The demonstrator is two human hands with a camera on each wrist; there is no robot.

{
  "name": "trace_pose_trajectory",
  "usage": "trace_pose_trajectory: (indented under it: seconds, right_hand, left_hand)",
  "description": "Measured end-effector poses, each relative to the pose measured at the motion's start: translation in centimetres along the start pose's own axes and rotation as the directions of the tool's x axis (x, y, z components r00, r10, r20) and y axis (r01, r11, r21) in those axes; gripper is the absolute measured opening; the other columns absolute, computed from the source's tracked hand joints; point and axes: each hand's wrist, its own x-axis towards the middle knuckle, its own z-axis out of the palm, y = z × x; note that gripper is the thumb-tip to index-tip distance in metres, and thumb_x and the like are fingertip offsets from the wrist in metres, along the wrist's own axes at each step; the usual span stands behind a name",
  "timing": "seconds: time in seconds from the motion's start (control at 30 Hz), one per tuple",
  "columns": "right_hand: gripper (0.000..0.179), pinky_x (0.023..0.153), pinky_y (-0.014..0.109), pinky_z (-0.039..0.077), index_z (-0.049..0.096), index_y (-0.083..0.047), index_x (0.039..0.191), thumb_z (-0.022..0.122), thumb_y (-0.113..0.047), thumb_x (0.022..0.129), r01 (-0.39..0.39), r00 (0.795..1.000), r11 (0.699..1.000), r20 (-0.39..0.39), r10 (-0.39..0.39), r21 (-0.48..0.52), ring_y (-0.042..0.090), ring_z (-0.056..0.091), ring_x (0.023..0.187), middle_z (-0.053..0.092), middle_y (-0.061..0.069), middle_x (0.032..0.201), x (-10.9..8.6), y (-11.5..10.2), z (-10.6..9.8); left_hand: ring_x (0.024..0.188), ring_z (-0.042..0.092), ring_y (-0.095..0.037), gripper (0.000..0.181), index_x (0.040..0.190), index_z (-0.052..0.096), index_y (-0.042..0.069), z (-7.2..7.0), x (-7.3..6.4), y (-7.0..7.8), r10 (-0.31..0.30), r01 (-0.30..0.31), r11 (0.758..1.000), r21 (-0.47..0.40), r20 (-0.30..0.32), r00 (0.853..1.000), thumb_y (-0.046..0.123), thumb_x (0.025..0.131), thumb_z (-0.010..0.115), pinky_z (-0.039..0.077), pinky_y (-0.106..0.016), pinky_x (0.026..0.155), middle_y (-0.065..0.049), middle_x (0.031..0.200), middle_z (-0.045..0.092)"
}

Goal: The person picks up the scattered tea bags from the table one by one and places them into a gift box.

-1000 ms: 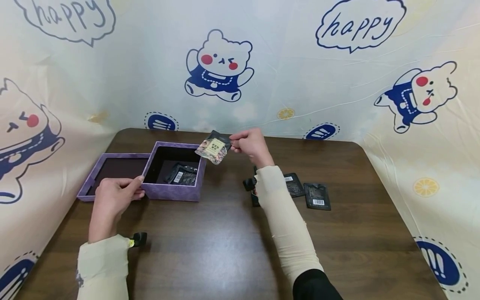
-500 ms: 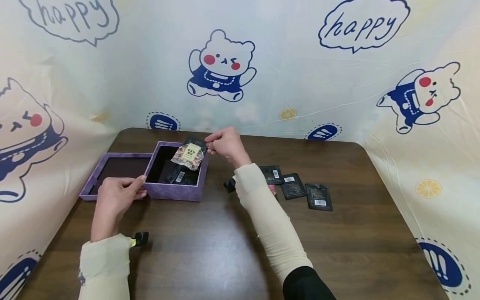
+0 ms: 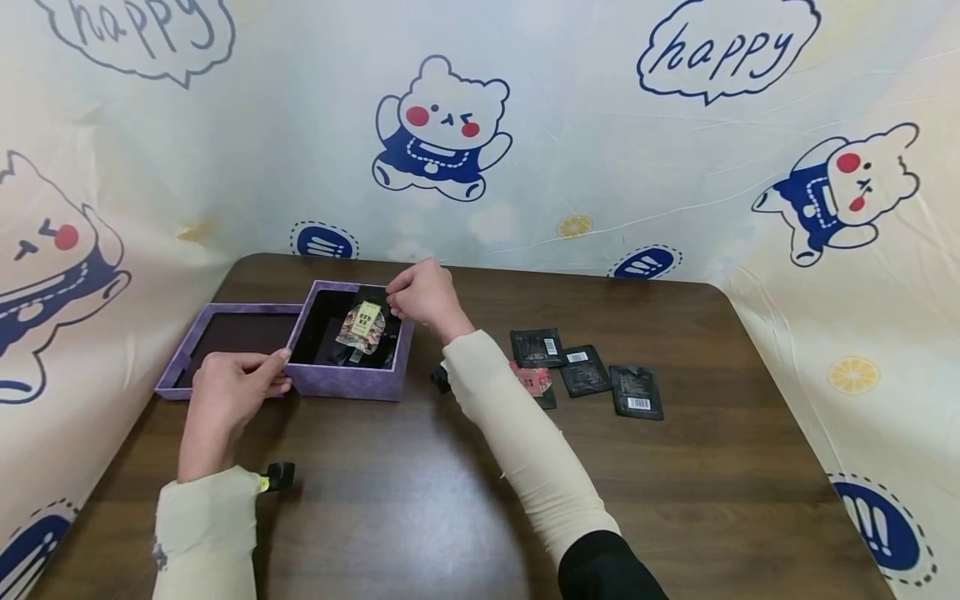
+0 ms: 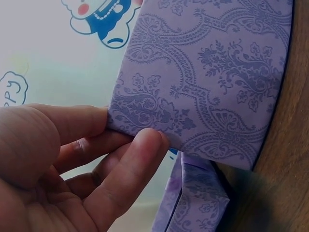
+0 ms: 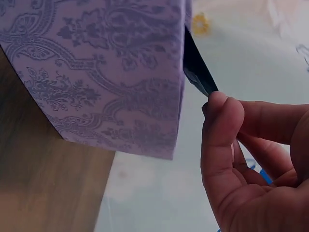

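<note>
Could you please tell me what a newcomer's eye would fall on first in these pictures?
Probably the purple patterned box left of centre, its near-left corner held by the left hand, while the right hand pinches a pale-labelled packet at its open top. Next might come the winking cartoon bear high on the backdrop, then the group of dark packets lying to the box's right.

Place: looked like a screened-off spot, home or office could not be told | Sides: creased pale sheeting point(image 3: 585, 150) stood far, left and right, printed with cartoon bears point(image 3: 431, 158), "happy" speech bubbles point(image 3: 723, 50) and orange slices point(image 3: 853, 375) | Surface: brown wood-grain table point(image 3: 405, 500) filled the near middle
</note>
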Motion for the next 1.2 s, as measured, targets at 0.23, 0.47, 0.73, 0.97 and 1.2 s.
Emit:
trace_pose_trajectory:
  seconds: [0.23,0.47,0.73,0.97,1.2]
  right_hand:
    - [0.012,0.064,0.019,0.053,0.082,-0.009,0.100,0.074,-0.009,0.091,0.080,0.997,0.948,0.032,-0.074,-0.308,0.008,0.067,0.074,0.074,-0.004,0.080,-0.1,-0.7,1.0]
    - [0.013,0.072,0.023,0.054,0.083,-0.015,0.098,0.073,-0.010,0.091,0.069,0.997,0.907,0.064,-0.047,-0.415,0.017,0.065,0.105,0.074,-0.004,0.107,0.1,-0.9,1.8]
    - [0.015,0.066,0.023,0.049,0.083,-0.016,0.082,0.073,-0.008,0.091,0.069,0.997,0.889,0.069,-0.042,-0.453,0.011,0.061,0.088,0.074,-0.003,0.106,0.1,-0.9,2.2]
    - [0.036,0.055,0.024,0.044,0.068,-0.012,0.057,0.074,-0.015,0.092,0.083,0.995,0.888,0.093,-0.045,-0.452,0.012,0.046,0.051,0.057,-0.003,0.056,0.0,-0.9,1.8]
    - [0.016,0.067,0.025,0.052,0.080,-0.016,0.075,0.078,-0.018,0.091,0.115,0.993,0.900,0.059,-0.100,-0.420,0.010,0.062,0.069,0.069,-0.008,0.073,-0.5,-0.8,0.8]
  left_hand:
    - [0.086,0.074,-0.029,0.049,0.120,0.069,-0.008,0.0,-0.1,0.1,0.021,-0.021,1.000,-0.003,0.003,1.000,0.037,0.102,0.060,0.048,-0.058,0.097,-0.022,0.101,0.072]
    - [0.085,0.074,-0.026,0.051,0.122,0.068,-0.008,0.1,-0.1,0.1,0.010,-0.009,1.000,-0.010,0.007,1.000,0.038,0.102,0.060,0.047,-0.057,0.097,-0.022,0.102,0.072]
    - [0.084,0.075,-0.027,0.051,0.122,0.068,-0.008,0.1,0.0,0.0,0.010,-0.009,1.000,-0.011,0.003,1.000,0.038,0.102,0.061,0.047,-0.059,0.097,-0.022,0.101,0.073]
    - [0.084,0.075,-0.024,0.056,0.122,0.069,-0.006,0.0,-0.1,0.0,0.007,-0.007,1.000,-0.001,0.010,1.000,0.045,0.100,0.060,0.049,-0.052,0.096,-0.020,0.101,0.073]
    - [0.088,0.075,-0.026,0.062,0.125,0.067,-0.006,0.0,-0.1,0.2,-0.014,0.014,1.000,-0.004,0.018,1.000,0.050,0.099,0.059,0.048,-0.048,0.096,-0.023,0.107,0.071]
